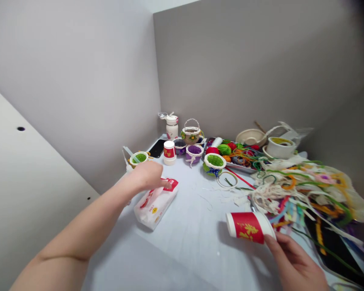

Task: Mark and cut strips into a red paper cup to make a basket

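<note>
My right hand (297, 258) pinches the rim of a red and white paper cup (249, 228) with gold print. The cup lies sideways in the air above the table, its base pointing left. My left hand (151, 176) is over a white and red soft tissue pack (157, 207), with fingers curled down at its top. One fingertip shows at the pack's red far end; the others are hidden, so what they pinch cannot be made out. Beyond this hand, a small green basket with a white rim (138, 158) stands at the left wall.
Behind stand a red cup (169, 149), a bottle (172, 128), a phone (157, 148), a handled basket (191, 135), a purple basket (194, 154) and a green basket (215, 163). A yarn tray (242, 166), tape ring (227, 180), tangled cords (291, 184) and a dark device (336, 250) lie right.
</note>
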{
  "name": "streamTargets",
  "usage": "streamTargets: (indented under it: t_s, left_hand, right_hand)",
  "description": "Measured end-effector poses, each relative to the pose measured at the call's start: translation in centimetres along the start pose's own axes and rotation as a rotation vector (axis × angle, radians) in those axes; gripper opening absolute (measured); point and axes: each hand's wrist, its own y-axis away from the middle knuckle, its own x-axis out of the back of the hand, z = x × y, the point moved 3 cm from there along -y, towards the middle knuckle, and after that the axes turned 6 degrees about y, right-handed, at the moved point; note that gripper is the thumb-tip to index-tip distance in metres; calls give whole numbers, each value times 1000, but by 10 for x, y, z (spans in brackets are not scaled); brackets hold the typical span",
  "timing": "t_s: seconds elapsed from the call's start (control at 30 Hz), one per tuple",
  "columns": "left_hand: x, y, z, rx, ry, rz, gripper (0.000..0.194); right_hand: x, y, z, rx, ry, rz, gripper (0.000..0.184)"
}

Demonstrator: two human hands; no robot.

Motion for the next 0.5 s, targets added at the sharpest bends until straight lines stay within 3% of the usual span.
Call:
streamTargets:
  t_s: [0.13, 0.2, 0.43, 0.5]
  left_hand:
    - [-44, 21, 5, -41, 38, -105, 42]
    - [-55, 20, 3, -75, 61, -107, 29]
    - [-38, 38, -12, -68, 288, -25, 42]
    - [-40, 45, -10, -44, 266, -56, 48]
  right_hand:
    - [-1, 0, 0, -2, -26, -26, 47]
    - [-1, 1, -2, -2, -46, -19, 47]
    - [0, 3, -11, -9, -77, -40, 45]
    - [1, 5, -13, -9, -78, -43, 44]
